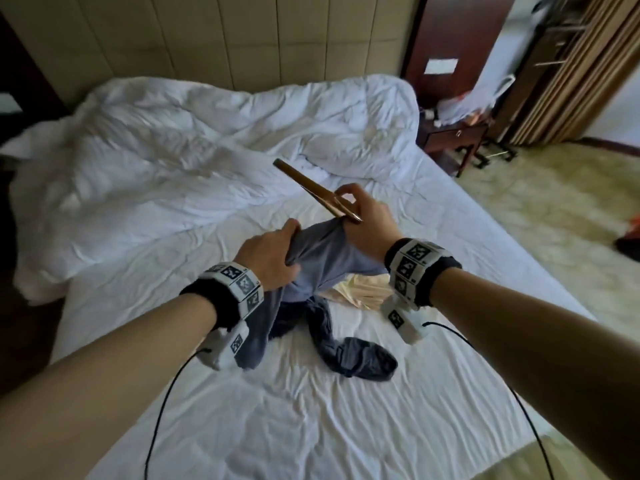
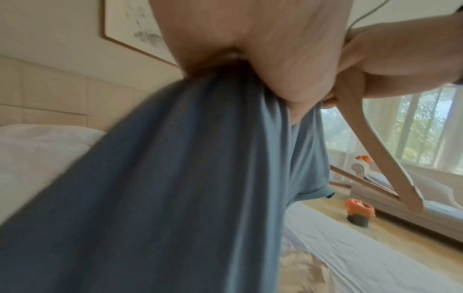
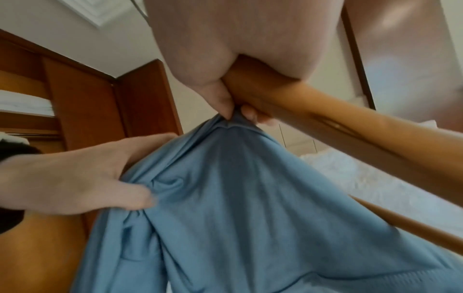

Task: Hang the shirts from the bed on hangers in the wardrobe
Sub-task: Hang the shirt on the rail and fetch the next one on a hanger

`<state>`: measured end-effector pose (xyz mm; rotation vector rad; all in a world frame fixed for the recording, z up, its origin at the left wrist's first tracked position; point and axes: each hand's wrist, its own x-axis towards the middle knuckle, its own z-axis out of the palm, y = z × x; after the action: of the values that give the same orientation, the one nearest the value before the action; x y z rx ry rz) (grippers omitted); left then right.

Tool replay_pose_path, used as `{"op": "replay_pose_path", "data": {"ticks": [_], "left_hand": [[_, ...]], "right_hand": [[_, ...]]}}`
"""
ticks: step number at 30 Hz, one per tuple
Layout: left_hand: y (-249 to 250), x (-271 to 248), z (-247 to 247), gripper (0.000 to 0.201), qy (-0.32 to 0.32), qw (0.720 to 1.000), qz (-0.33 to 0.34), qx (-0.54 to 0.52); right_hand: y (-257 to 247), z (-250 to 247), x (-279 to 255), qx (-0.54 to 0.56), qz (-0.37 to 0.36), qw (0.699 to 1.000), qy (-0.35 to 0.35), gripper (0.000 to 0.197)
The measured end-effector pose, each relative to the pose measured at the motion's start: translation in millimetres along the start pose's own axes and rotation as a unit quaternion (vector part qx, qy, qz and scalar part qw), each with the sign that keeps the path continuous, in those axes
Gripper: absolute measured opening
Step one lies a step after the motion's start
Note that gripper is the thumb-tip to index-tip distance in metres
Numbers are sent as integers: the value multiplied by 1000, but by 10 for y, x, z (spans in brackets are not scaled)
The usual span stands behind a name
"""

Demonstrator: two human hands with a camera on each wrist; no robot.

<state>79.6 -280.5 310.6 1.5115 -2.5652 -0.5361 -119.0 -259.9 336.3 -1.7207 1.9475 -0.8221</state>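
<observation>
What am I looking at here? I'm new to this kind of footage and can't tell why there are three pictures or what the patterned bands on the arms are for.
There is no machine here: a person works with bare hands while wearing three cameras. The big picture comes from a camera on the head, looking down at the bed. The other two come from cameras strapped under each wrist, on the bands with black-and-white squares, looking along the hand from below.

The left hand has a bunched blue-grey shirt in its grip; the shirt's lower part trails onto the sheet. The right hand holds a wooden hanger and also pinches the shirt's edge, seen clearly in the right wrist view. A cream garment lies on the bed behind the shirt. A crumpled white duvet covers the far end.
</observation>
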Motion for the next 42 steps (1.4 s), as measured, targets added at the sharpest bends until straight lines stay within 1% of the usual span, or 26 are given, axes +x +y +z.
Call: {"op": "replay_pose_path", "data": {"ticks": [2,4,8,11,13,15,18,21,23,25,29,31,33,35,37,39,41,42], "left_hand": [[-43,-25,-250,39,-15,1000,3,-11],[-64,-59,-500,33,-2,1000,0,13],[-145,-70,-903,36,24,997,-41,61],[-212,-111,-1120,24,11,993,-39,112],[-224,-164,-1231,18,16,991,-29,130],[-229,-212,-1330,15,39,991,-20,127],[-257,-244,-1409,10,64,990,-30,124],[-328,-280,-1421,15,65,991,-42,107],[-415,-300,-1415,15,56,991,-50,111],[-537,-331,-1402,14,43,987,-76,131],[-789,-457,-1395,30,40,970,-178,158],[-808,-504,-1410,30,41,967,-203,152],[-724,-505,-1395,27,12,976,-185,117],[-536,-490,-1299,24,-48,988,-138,54],[-244,-483,-1128,24,-116,991,-64,24],[117,-487,-906,22,-160,986,31,27],[442,-475,-646,26,-162,981,101,25],[565,-453,-512,28,-153,982,111,13]], "right_hand": [[-186,-161,67,-20,-24,999,6,51],[-374,-300,90,-25,-51,998,12,52],[-690,-484,106,-43,-109,993,24,52],[-821,-620,138,-60,-125,989,42,50],[-862,-702,152,-57,-124,989,52,49],[-899,-751,157,-54,-126,989,52,48],[-964,-750,151,-64,-138,987,41,48],[-988,-721,139,-60,-148,986,36,48],[-976,-726,124,-57,-149,987,37,47],[-946,-758,112,-58,-144,987,41,45],[-848,-879,124,-39,-106,992,57,46],[-843,-915,122,-17,-86,994,62,48],[-893,-908,108,14,-80,995,62,49],[-968,-855,97,38,-78,995,52,49],[-1052,-785,87,42,-75,995,43,46],[-1120,-718,90,51,-74,995,34,44],[-1171,-673,82,49,-72,996,28,42],[-1194,-662,75,40,-69,996,27,42]]}}
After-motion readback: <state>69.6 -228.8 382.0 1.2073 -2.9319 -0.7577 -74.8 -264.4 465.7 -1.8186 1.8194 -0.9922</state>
